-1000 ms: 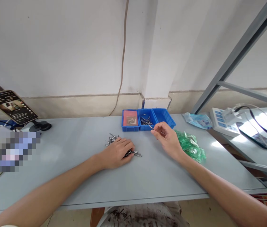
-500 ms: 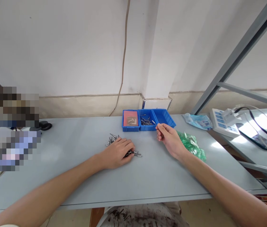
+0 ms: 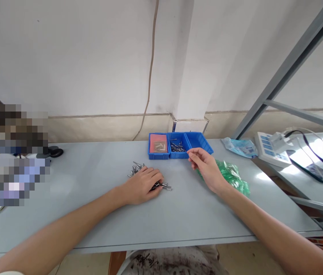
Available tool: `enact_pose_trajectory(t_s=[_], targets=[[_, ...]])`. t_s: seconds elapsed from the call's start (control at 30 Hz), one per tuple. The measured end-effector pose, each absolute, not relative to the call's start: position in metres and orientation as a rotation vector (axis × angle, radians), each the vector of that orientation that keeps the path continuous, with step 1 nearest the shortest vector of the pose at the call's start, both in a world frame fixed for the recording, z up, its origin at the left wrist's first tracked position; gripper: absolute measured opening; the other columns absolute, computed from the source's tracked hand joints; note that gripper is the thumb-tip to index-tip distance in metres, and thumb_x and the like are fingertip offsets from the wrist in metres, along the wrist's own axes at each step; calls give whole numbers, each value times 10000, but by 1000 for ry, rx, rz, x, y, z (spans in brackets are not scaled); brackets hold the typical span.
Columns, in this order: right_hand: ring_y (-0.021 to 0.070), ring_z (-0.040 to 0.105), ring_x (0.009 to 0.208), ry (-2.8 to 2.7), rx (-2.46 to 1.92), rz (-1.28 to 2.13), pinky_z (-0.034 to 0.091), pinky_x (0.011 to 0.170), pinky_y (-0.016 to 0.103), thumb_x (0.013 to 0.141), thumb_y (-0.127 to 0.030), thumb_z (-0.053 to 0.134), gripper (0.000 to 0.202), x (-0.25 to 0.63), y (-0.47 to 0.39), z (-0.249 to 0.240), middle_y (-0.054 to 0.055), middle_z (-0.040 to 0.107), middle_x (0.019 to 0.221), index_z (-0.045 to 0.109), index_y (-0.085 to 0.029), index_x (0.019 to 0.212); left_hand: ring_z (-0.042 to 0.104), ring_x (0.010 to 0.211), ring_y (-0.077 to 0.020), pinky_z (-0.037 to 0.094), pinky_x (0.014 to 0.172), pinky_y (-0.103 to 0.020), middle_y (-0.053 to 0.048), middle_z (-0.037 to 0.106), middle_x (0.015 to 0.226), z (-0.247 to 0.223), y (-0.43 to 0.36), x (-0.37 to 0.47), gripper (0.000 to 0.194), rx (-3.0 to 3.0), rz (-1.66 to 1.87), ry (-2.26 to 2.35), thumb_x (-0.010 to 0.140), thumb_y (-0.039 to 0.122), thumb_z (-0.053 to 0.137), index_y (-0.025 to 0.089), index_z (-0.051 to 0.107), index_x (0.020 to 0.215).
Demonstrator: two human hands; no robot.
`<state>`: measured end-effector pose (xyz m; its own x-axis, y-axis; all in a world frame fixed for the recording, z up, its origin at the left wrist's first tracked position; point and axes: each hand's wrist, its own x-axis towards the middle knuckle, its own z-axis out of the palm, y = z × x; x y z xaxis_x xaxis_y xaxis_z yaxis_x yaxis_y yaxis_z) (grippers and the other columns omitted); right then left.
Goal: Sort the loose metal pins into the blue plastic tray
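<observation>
My left hand (image 3: 142,186) lies on the grey table with its fingers curled over a bunch of metal pins (image 3: 165,186), whose ends stick out between thumb and fingers. More shiny pins (image 3: 136,168) lie loose just beyond its knuckles. My right hand (image 3: 204,168) hovers by the front edge of the middle blue bin (image 3: 178,155). Its thumb and index fingertips are close together but slightly apart, and no pin shows between them; the other fingers are bent. Several metal pins (image 3: 178,147) lie inside that bin.
Left of the middle bin, a blue bin (image 3: 158,156) holds a pink card and a small clear bag. Another blue bin (image 3: 200,142) adjoins on the right. Crumpled green plastic (image 3: 233,175) lies beside my right forearm. Farther right are a blue-white packet (image 3: 240,148) and a power strip (image 3: 273,152).
The pin that was between my right thumb and index finger no longer shows there. My right hand has barely shifted, and my left hand stays on the pins.
</observation>
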<state>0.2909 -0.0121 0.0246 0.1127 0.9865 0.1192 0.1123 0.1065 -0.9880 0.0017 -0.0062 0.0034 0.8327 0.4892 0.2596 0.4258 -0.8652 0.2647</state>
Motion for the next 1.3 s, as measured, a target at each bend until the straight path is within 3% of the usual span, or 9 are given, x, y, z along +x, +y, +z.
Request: enact_pose_trajectory(t_s=[0.23, 0.4, 0.6, 0.8, 1.0, 1.3], targets=[[259, 612, 931, -2123, -1139, 684, 481, 832, 394, 963, -440, 745, 170, 279, -24, 14, 56, 704, 976, 737, -273, 993, 600, 933, -216, 386, 863, -370, -33, 656, 1029, 2, -6, 2, 51, 2824, 501, 713, 1061, 267, 526, 220, 542, 1071], [260, 616, 964, -2354, -979, 680, 461, 906, 426, 989, -415, 734, 143, 272, -31, 9, 54, 715, 994, 738, -272, 1000, 596, 925, -215, 383, 863, -371, -31, 654, 1015, 2, -6, 2, 49, 2828, 496, 716, 1057, 265, 536, 217, 537, 1049], [250, 625, 933, -2374, -964, 659, 455, 902, 416, 981, -380, 745, 116, 271, -32, 9, 43, 715, 982, 716, -268, 992, 586, 917, -212, 386, 846, -368, -30, 644, 995, 2, -6, 3, 52, 2832, 505, 713, 1063, 265, 529, 216, 530, 1048], [253, 615, 922, -2348, -990, 666, 470, 883, 413, 1067, -336, 593, 148, 271, -33, 13, 60, 697, 980, 691, -262, 984, 598, 937, -222, 383, 854, -369, -35, 653, 1010, 1, -6, 2, 62, 2830, 508, 714, 1070, 280, 526, 219, 534, 1067], [223, 579, 804, -2122, -1140, 720, 453, 731, 356, 1082, -367, 552, 144, 274, -30, 12, 36, 661, 934, 619, -269, 1000, 598, 939, -228, 382, 858, -371, -46, 658, 1040, 3, -6, 2, 65, 2823, 485, 713, 1074, 278, 515, 217, 533, 1084], [229, 626, 846, -1855, -1253, 724, 466, 708, 348, 1047, -367, 603, 133, 274, -28, 16, 30, 701, 934, 629, -271, 958, 594, 940, -224, 386, 859, -366, -42, 651, 1030, 4, -6, 2, 57, 2809, 486, 700, 1072, 269, 508, 216, 528, 1075]])
